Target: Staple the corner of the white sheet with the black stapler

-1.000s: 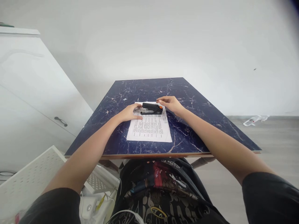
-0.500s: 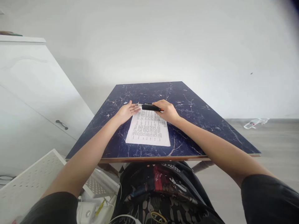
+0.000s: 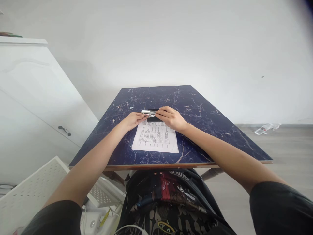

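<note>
A black stapler (image 3: 154,119) with a bright metal rail is held between my two hands, above the far end of the printed sheets. Its parts are spread apart, with the silvery rail showing between the black pieces. My right hand (image 3: 172,118) grips the stapler from the right. At the left, the fingertips of my left hand (image 3: 132,120) are pinched at the metal end. The printed sheets (image 3: 155,138) lie flat on the dark blue marbled table (image 3: 190,150), partly covered by the hands and stapler. A small silvery piece (image 3: 131,107) rests beyond my left hand.
A white cabinet (image 3: 36,91) with a dark handle stands to the left. Near my left arm is a white perforated bin (image 3: 31,186) beside cables. Clear plastic packaging (image 3: 267,128) lies on the floor at the right, by the wall.
The stapler has gone from closed to spread apart, exposing its metal rail. My left hand's fingers, stretched out before, have closed at its metal end, and my right hand's fingers have shifted left along it.
</note>
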`<state>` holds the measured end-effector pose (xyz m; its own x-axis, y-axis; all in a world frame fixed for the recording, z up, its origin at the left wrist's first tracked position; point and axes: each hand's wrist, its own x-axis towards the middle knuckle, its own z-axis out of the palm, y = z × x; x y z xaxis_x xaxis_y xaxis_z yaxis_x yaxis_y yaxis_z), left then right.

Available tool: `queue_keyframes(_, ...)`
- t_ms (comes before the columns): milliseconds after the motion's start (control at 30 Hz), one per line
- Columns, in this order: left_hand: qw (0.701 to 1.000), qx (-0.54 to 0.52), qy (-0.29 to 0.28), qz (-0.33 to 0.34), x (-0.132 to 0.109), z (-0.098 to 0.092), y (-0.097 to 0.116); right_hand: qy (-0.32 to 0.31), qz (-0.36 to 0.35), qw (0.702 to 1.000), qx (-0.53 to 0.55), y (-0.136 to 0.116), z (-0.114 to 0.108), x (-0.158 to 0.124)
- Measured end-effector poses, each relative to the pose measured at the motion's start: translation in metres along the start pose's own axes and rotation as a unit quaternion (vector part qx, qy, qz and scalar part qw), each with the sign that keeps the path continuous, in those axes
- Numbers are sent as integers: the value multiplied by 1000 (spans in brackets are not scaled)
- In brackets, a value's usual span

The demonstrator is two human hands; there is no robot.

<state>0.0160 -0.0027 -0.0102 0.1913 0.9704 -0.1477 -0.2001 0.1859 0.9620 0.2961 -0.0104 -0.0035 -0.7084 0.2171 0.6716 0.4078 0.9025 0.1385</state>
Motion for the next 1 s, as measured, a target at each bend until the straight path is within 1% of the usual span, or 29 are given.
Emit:
queue_keyframes(67,1000,11,9,-1,-1,0,1,14,49,999,12,1,0,1)
queue_keyframes(100,1000,18,18,-2,-1,1,2,28,87,996,15,2,0,1)
queue_keyframes(167,999,35,41,2,-3,1,4,60,194,978,35,5,-1,1)
queue_keyframes(200,998,41,52,12,-3,2,5,67,258,962,59,7,-2,1)
queue_keyframes(267,996,46,63,48,-4,2,7,49,370,919,127,11,-5,0)
queue_keyframes(300,995,45,62,69,-5,2,8,28,407,898,163,13,-6,-1)
queue_keyframes(333,993,45,56,89,-6,3,9,5,428,882,194,15,-7,-1)
queue_keyframes(367,992,48,48,106,-6,3,9,-17,437,873,217,17,-7,-2)
queue_keyframes(433,989,64,27,132,-9,3,10,-47,431,867,246,19,-6,-2)
queue_keyframes(567,980,102,-35,166,-14,7,10,-84,399,874,265,18,0,-3)
queue_keyframes(667,972,116,-85,185,-18,13,10,-103,364,889,257,17,-1,-2)
queue_keyframes(733,967,127,-106,195,-22,18,10,-76,326,914,228,15,-5,1)
queue_keyframes(800,963,141,-122,196,-25,21,11,-24,273,942,192,10,-12,6)
queue_keyframes(867,958,155,-151,190,-29,25,12,13,199,964,177,2,-19,13)
queue_keyframes(933,951,170,-187,178,-33,28,12,22,110,973,200,-7,-22,18)
queue_keyframes(1000,946,185,-209,163,-37,31,12,19,32,973,228,-14,-20,20)
